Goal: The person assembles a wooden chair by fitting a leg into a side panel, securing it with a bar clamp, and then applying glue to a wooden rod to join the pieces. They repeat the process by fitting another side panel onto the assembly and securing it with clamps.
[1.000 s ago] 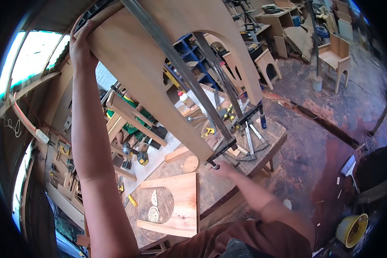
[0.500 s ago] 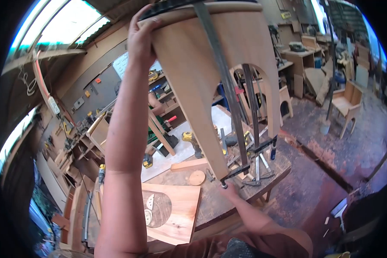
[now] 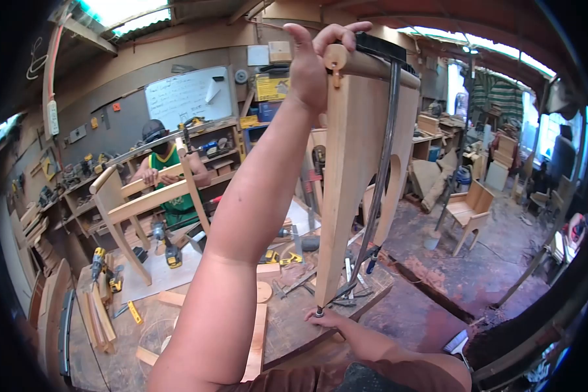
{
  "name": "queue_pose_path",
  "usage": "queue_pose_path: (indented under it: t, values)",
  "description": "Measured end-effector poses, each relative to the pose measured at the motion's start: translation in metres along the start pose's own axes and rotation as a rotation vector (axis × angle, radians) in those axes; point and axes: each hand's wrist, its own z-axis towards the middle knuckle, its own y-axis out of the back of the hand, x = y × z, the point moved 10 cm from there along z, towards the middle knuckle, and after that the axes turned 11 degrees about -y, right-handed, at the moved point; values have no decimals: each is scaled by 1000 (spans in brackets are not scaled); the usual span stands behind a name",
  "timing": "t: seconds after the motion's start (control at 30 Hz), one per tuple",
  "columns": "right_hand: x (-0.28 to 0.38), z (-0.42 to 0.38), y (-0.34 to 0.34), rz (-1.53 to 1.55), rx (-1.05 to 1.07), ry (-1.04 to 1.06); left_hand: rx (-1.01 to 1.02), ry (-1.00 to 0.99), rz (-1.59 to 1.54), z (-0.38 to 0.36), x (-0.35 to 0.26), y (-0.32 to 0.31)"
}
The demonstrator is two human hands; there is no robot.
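I judge panel [image 3: 366, 130] stiff, heavy; hold at 12 o'clock, left hand [image 3: 311, 65] splayed there, right hand [image 3: 326, 319] gripping clamp handle [image 3: 319, 313] at 6.

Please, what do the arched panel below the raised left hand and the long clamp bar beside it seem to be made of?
Arched panel: most likely wood, smooth and seemingly unpainted, by its pale tan colour; solid or plywood, I cannot tell.

Long clamp bar: probably metal, perhaps steel, bare or dark-coated, by its dark grey tone and slight sheen.
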Motion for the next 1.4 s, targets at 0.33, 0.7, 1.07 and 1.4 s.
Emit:
queue_pose_path:
  t: [0.33,0.7,1.07,1.4]
  values:
    - [10,-44,9,-15,-26,-102,125,51,171,19,28,-66]
    - [-2,-45,9,71,-45,-262,135,72,312,23,27,-66]
    - [16,15,28,35,-433,2,-146,158,707,-12,-2,45]
    - [16,42,9,63,-163,-173,-104,216,796,-11,38,92]
